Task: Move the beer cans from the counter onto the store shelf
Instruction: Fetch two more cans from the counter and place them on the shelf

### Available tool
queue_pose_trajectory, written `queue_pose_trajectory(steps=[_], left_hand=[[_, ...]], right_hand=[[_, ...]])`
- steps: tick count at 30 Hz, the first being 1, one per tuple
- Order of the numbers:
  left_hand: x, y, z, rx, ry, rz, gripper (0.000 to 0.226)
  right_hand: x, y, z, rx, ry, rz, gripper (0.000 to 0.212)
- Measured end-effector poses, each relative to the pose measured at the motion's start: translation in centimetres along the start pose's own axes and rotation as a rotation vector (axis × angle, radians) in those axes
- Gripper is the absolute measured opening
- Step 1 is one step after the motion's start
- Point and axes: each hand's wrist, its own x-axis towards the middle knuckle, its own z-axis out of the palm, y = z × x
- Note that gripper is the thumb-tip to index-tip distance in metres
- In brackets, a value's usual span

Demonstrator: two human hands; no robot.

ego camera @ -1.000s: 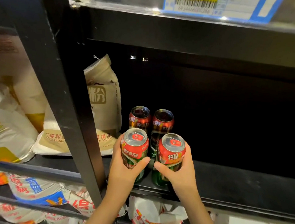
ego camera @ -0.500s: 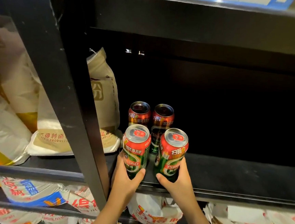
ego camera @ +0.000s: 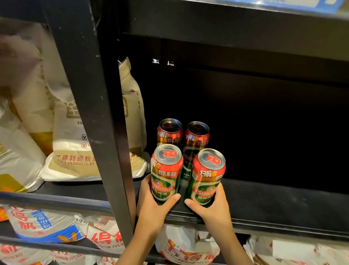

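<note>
The store shelf [ego camera: 279, 205] is a black board with a dark back wall; a black upright post [ego camera: 98, 125] bounds the bay on the left, and the underside of the next black board closes it from above. To the right of the cans, the shelf surface is seen as a broad dark stretch running to the frame edge. A metal front rail [ego camera: 287, 229] runs along the shelf's front edge.

Paper flour sacks [ego camera: 73, 144], beige and white with printed characters, are stacked on the same level behind and left of the post; the nearest sack leans close to the rear left can.

Four beer cans are grouped just right of the post, all upright. Each has a red upper band with white characters and a green lower body with a gold-edged emblem. The front left can [ego camera: 165, 174] and the front right can [ego camera: 206, 177] show silver lids with red pull tabs, and stand near the front edge with a narrow gap between them. The rear left can [ego camera: 169, 132] and the rear right can [ego camera: 197, 134] are set directly behind, in shadow, their lids dark.

The left hand [ego camera: 154, 206] is wrapped around the lower body of the front left can, thumb across its front. The right hand [ego camera: 211, 209] is wrapped likewise around the lower body of the front right can.

Red and white printed bags [ego camera: 184, 251] are seen on the shelf below.
</note>
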Motion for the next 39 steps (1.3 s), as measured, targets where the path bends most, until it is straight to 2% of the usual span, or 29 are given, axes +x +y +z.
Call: queue_pose_trajectory(steps=[6, 10, 15, 20, 25, 31, 35, 39], left_hand=[[-0.42, 0.11, -0.17, 0.049, -0.011, 0.053, 0.069], [-0.47, -0.01, -0.32, 0.040, -0.030, 0.068, 0.068], [-0.55, 0.10, -0.27, 0.034, -0.034, 0.075, 0.066], [-0.39, 0.07, -0.14, 0.105, 0.011, 0.123, 0.061], [-0.37, 0.20, -0.10, 0.099, 0.014, 0.137, 0.052], [-0.38, 0.13, -0.15, 0.061, -0.002, 0.109, 0.073], [-0.33, 0.35, -0.09, 0.053, -0.040, 0.105, 0.061], [-0.40, 0.34, -0.13, 0.066, -0.033, 0.111, 0.063]], right_hand=[[-0.59, 0.19, -0.43, 0.019, -0.067, -0.018, 0.072], [-0.48, 0.30, -0.83, 0.035, -0.053, -0.030, 0.073], [-0.33, 0.12, -0.33, -0.009, -0.025, -0.026, 0.058], [-0.39, 0.10, -0.22, -0.014, -0.013, -0.031, 0.058], [-0.49, 0.43, -0.61, 0.022, -0.023, -0.028, 0.075], [-0.55, 0.12, -0.58, -0.006, -0.083, -0.021, 0.060], [-0.61, -0.13, -0.65, 0.000, -0.094, -0.012, 0.060], [-0.66, -0.16, -0.70, -0.001, -0.101, -0.007, 0.065]])
